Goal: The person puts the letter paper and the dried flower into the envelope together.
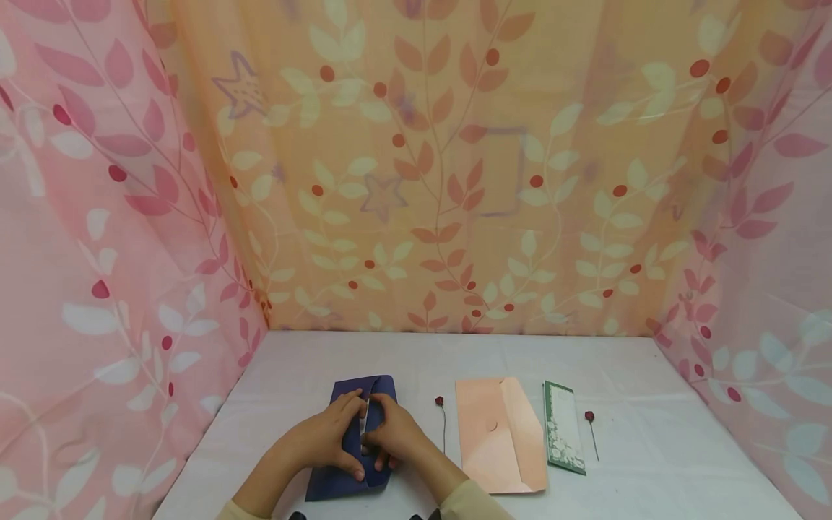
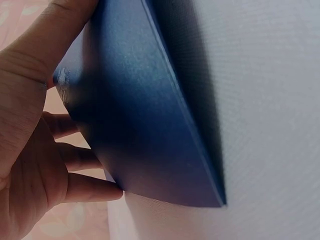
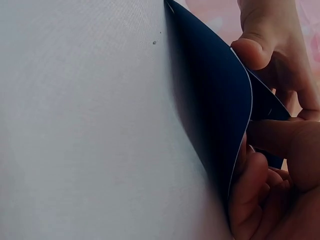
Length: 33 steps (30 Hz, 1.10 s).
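A navy blue envelope (image 1: 330, 480) lies at the left of the table with its flap side toward me. My left hand (image 1: 328, 437) grips its body, thumb on the near part and fingers spread toward the far edge. In the left wrist view the envelope (image 2: 150, 120) bows between that thumb (image 2: 42, 37) and the fingers. My right hand (image 1: 396, 431) holds the flap at the opening. The right wrist view shows its fingers (image 3: 250, 187) curled at the raised flap (image 3: 215, 95), the thumb reaching into the gap. A small white patch shows between the hands; its kind is hidden.
Right of the hands lie a dried red rose (image 1: 439, 401) on a thin stem, a peach envelope (image 1: 484, 433), a green-edged white card (image 1: 564, 426) with a floral print, and another dried rose (image 1: 589, 417). Patterned cloth (image 1: 416, 217) encloses the white table (image 1: 507, 354).
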Motion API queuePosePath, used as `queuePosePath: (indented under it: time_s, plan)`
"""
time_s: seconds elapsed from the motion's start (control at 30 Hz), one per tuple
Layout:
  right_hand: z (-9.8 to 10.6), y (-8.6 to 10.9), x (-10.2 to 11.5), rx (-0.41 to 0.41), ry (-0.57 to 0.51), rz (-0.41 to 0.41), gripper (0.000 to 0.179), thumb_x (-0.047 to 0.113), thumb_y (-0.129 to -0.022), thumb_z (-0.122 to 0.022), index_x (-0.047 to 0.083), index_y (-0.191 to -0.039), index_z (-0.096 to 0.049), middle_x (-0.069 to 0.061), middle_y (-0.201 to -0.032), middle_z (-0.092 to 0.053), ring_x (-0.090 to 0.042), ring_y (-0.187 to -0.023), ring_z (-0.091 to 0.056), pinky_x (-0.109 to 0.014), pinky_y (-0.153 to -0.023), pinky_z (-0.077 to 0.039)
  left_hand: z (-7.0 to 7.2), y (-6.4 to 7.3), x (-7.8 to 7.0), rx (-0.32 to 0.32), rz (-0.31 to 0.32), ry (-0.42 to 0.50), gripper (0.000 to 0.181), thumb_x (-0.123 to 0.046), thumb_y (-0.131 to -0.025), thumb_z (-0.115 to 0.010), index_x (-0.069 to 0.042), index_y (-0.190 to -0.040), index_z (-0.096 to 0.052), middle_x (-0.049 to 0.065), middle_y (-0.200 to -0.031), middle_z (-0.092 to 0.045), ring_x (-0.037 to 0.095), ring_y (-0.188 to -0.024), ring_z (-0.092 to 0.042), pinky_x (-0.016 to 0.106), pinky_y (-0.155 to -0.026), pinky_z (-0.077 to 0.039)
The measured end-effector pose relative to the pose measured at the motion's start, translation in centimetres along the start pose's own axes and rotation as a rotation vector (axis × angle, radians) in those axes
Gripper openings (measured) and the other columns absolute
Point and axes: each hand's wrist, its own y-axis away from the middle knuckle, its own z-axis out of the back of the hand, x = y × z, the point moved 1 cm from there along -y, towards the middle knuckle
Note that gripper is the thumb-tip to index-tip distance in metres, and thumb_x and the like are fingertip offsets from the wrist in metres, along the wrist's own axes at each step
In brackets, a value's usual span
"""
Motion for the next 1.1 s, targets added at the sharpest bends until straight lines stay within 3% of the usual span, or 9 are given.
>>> queuePosePath:
  time_s: [0.23,0.43,0.6,0.83,1.1]
  plan:
    - [-0.2,0.0,0.3,-0.025,0.021,0.003,0.082,0.008,-0.077,-0.079,0.014,-0.15,-0.044,-0.007,-0.069,-0.067,-0.018,-0.037,-0.061,-0.028,-0.031,-0.043,0.0,0.1,0.0,0.006,-0.001,0.016,0.093,-0.074,-0.06,-0.083,-0.021,-0.125,-0.044,0.026,-0.162,-0.031,0.057,-0.143,-0.036,0.066,-0.105,-0.044]
    - [-0.1,0.3,0.5,-0.029,0.007,-0.005,0.083,0.007,-0.076,-0.079,0.012,-0.151,-0.044,-0.01,-0.078,-0.068,-0.019,-0.038,-0.062,-0.029,-0.032,-0.044,0.0,0.0,0.1,0.003,-0.002,0.025,0.091,-0.075,-0.06,-0.083,-0.022,-0.124,-0.044,0.025,-0.162,-0.032,0.05,-0.14,-0.044,0.06,-0.102,-0.049]
    - [0.1,0.6,0.7,-0.017,-0.009,0.002,0.079,0.01,-0.081,-0.078,0.012,-0.152,-0.042,-0.008,-0.069,-0.067,-0.018,-0.04,-0.062,-0.029,-0.034,-0.046,0.0,-0.1,0.2,-0.001,0.007,0.013,0.092,-0.076,-0.059,-0.082,-0.023,-0.124,-0.044,0.025,-0.161,-0.033,0.048,-0.138,-0.047,0.059,-0.102,-0.05]
    - [0.8,1.5,0.9,-0.021,-0.062,0.044,0.072,0.012,-0.087,-0.078,0.012,-0.151,-0.045,-0.001,-0.075,-0.069,-0.017,-0.045,-0.064,-0.029,-0.037,-0.047,-0.1,-0.3,0.4,-0.006,0.008,0.001,0.093,-0.078,-0.059,-0.081,-0.023,-0.125,-0.045,0.025,-0.162,-0.032,0.047,-0.139,-0.047,0.058,-0.102,-0.05]
    - [1.8,3.0,1.3,-0.071,-0.04,0.125,0.068,0.011,-0.087,-0.079,0.009,-0.147,-0.049,0.004,-0.075,-0.069,-0.016,-0.048,-0.063,-0.03,-0.047,-0.052,-0.3,-0.3,0.3,-0.001,0.014,0.01,0.091,-0.078,-0.057,-0.081,-0.025,-0.122,-0.045,0.025,-0.162,-0.032,0.05,-0.142,-0.043,0.062,-0.101,-0.049]
